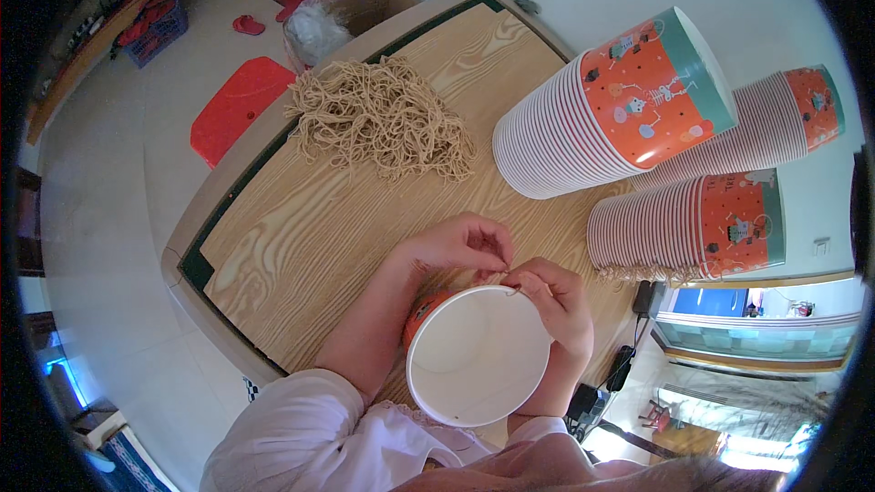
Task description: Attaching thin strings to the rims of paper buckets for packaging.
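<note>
Pinching what looks like tan cord (495, 280) at the rim of the white bucket (478, 360), the left hand (467, 241) and right hand (560, 299) meet, fingertips nearly closed, by the desk's (292, 246) near edge. Bracing the smooth, round, papery wall should steady this fine work. Soft, tangled string (383, 118) heaps along the far-left edge.

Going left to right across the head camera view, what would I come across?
Blue basket, red stool, pile of tan cord, handheld white-lined bucket, lowest stack of paper buckets.
</note>
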`<state>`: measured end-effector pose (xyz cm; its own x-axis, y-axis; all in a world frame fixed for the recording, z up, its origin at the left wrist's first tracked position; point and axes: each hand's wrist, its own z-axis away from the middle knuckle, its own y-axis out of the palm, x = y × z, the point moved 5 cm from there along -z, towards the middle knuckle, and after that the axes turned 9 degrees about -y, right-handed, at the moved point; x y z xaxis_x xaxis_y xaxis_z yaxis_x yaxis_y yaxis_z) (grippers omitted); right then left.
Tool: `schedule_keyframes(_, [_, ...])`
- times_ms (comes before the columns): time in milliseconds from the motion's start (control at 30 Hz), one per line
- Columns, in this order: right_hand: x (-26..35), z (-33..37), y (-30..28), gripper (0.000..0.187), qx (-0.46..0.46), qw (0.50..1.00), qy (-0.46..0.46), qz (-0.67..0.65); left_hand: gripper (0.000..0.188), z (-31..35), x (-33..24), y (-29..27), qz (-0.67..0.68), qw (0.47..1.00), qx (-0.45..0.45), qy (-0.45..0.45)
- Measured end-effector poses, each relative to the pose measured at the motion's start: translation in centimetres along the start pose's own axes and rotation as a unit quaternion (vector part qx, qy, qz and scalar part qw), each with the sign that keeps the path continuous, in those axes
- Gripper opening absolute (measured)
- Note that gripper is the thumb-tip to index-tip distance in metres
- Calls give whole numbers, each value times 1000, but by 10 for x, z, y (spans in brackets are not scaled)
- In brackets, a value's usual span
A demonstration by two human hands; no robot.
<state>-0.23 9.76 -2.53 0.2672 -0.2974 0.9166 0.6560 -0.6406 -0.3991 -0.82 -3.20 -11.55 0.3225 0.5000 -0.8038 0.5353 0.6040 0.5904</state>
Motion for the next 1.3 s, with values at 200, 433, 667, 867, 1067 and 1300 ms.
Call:
schedule_keyframes(200, [-2, 3, -4, 14, -37, 999, 7, -19, 16, 9, -1, -9, 61, 997, -36, 24])
schedule_keyframes(433, [1, 3, -6, 18, -18, 1000, -17, 5, 30, 3, 2, -4, 6, 1000, 1, -13])
schedule_keyframes(667, [-5, 6, -9, 11, -69, 996, 3, -52, 15, 8, 0, -11, -20, 998, -38, -54])
schedule_keyframes(867, [-7, 1, -6, 14, -135, 988, 15, -68, 11, 7, -2, -8, -4, 997, -60, -44])
schedule_keyframes(1067, [-11, -3, -4, 19, -141, 988, 16, -59, 12, 7, -1, -10, 4, 998, -60, -22])
schedule_keyframes(1300, [-16, -2, -6, 21, -131, 991, -4, -42, 17, 10, -1, -16, 149, 986, -38, 58])
